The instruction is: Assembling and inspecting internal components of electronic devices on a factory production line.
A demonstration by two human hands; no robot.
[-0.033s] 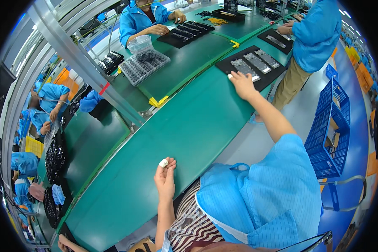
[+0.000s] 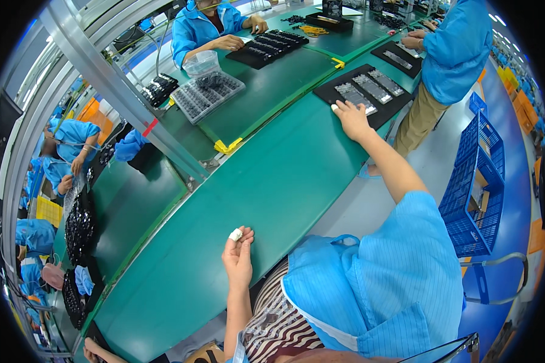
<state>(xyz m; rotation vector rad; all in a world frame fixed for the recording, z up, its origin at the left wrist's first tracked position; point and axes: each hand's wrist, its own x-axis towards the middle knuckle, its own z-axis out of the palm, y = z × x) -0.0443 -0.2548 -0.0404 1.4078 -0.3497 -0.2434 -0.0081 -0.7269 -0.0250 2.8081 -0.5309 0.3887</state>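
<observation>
My right hand point(image 2: 353, 121) reaches far out over the green bench, fingers spread at the near-left edge of a black mat point(image 2: 328, 92). A white cover point(image 2: 334, 107) caps its leftmost fingertip. Several flat, clear-and-silver strips point(image 2: 372, 89) lie in rows on that mat, the nearest one beside my fingers. Closer to me, my left hand point(image 2: 238, 263) hovers over the bench's near edge, palm turned up and fingers loosely bent. A white wrap point(image 2: 235, 234) sits on one of its fingertips, and nothing else shows in it.
Across the bench, a co-worker handles parts on a black tray point(image 2: 266, 49) beside a compartment tray point(image 2: 207, 100) and a clear tub point(image 2: 201, 63). Another person stands right of the mat. A metal post point(image 2: 118, 85) rises at left; blue crates point(image 2: 473, 187) stand at right.
My right hand and the black mat with its strips have shifted very slightly to the right. My left hand stays where it was.
</observation>
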